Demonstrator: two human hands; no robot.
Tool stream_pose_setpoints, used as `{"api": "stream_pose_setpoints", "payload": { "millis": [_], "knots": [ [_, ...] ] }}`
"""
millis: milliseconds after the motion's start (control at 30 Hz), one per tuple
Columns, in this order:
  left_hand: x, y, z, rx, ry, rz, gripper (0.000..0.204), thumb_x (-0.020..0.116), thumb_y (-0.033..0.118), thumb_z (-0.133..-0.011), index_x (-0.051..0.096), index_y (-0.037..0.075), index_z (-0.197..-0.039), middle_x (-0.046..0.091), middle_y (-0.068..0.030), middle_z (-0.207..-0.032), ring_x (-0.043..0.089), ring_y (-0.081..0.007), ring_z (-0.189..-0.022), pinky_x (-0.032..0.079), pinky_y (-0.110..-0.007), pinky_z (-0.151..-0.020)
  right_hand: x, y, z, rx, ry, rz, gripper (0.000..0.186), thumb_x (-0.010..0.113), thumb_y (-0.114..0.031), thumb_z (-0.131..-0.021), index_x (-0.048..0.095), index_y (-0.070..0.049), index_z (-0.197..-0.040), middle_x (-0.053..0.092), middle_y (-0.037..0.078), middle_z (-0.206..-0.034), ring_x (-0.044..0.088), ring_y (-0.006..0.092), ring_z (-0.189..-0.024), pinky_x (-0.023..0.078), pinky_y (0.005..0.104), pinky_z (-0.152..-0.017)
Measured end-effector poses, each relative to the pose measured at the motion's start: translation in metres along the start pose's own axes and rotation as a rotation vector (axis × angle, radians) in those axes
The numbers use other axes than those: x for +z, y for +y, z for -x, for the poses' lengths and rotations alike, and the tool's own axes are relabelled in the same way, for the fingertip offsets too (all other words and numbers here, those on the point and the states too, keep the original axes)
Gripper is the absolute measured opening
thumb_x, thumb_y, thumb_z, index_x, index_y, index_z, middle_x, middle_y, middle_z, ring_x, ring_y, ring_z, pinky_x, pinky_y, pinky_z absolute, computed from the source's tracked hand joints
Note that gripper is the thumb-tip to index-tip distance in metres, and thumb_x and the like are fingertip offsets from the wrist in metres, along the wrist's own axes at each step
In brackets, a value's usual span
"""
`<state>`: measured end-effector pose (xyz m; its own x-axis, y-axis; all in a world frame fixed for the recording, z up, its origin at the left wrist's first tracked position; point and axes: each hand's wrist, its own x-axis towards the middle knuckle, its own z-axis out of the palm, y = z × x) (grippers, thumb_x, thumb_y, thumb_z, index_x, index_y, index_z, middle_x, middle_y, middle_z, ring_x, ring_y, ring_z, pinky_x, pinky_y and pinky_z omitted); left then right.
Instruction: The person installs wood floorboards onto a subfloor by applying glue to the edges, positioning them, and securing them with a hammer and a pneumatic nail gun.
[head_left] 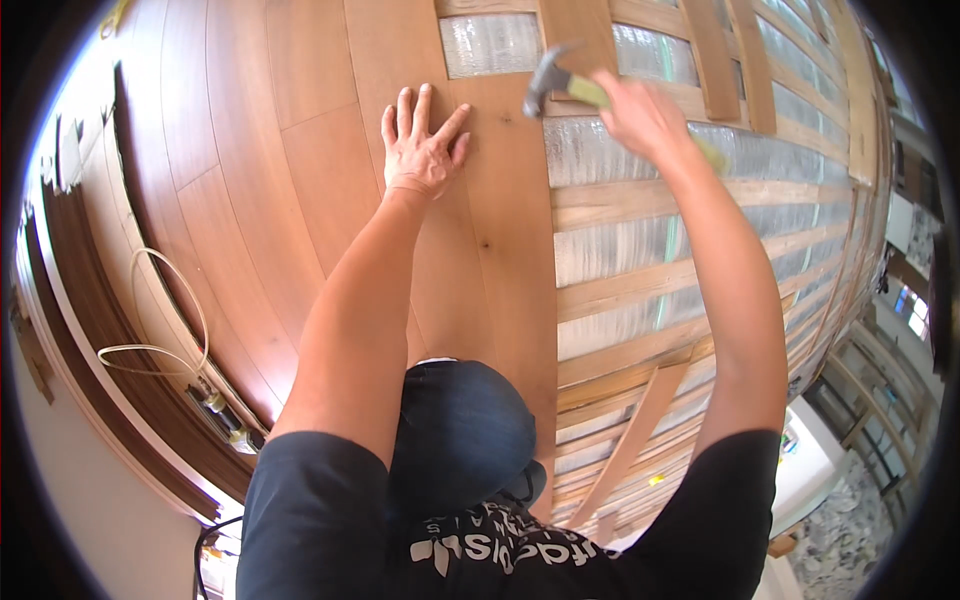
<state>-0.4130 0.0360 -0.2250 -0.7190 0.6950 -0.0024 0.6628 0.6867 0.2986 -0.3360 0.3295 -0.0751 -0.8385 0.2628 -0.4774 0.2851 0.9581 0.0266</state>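
Note:
My left hand (420, 150) lies flat with its fingers spread on a brown wooden floorboard (500, 240). That board runs along the edge of the laid flooring. Gripped in my right hand (640, 115) is a claw hammer (585, 92) with a metal head and a yellowish-green handle. Slightly smeared by motion, the hammer is raised to the right of my left hand, its head near the board's outer edge. My bent knee in blue jeans (465, 430) rests on the boards below.
Wooden battens (620, 295) cross silvery sheeting (600, 255) on the right, with loose boards (710, 70) lying over them at the top. A loose plank (630, 450) slants across the battens lower down. At the left, a looped pale cable (205, 310) lies beside a wall edge.

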Motion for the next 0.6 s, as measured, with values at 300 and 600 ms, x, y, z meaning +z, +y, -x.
{"api": "stream_pose_setpoints", "payload": {
  "millis": [300,600],
  "knots": [
    [0.001,-0.009,-0.012,-0.001,-0.073,0.045,0.047,0.057,0.046,-0.101,0.053,0.043,-0.148,0.03,-0.0147,-0.166,0.021,-0.0401,-0.155,0.014,-0.058,-0.125,-0.008,-0.029,-0.183,-0.1,0.026,0.07,0.04,0.056,-0.014,-0.093,0.055,-0.018,-0.133,0.073,0.019,-0.108,0.069,0.0406,-0.101,0.056,0.0542,-0.085],
    [-0.001,-0.014,-0.01,-0.003,-0.046,0.078,0.046,0.06,0.046,-0.099,0.057,0.042,-0.145,0.033,-0.0159,-0.164,0.022,-0.0408,-0.154,0.014,-0.058,-0.125,-0.03,-0.037,-0.184,-0.31,-0.138,0.199,0.043,0.059,-0.01,-0.091,0.056,-0.018,-0.133,0.073,0.02,-0.109,0.07,0.0402,-0.102,0.056,0.0538,-0.087]
  ]
}}
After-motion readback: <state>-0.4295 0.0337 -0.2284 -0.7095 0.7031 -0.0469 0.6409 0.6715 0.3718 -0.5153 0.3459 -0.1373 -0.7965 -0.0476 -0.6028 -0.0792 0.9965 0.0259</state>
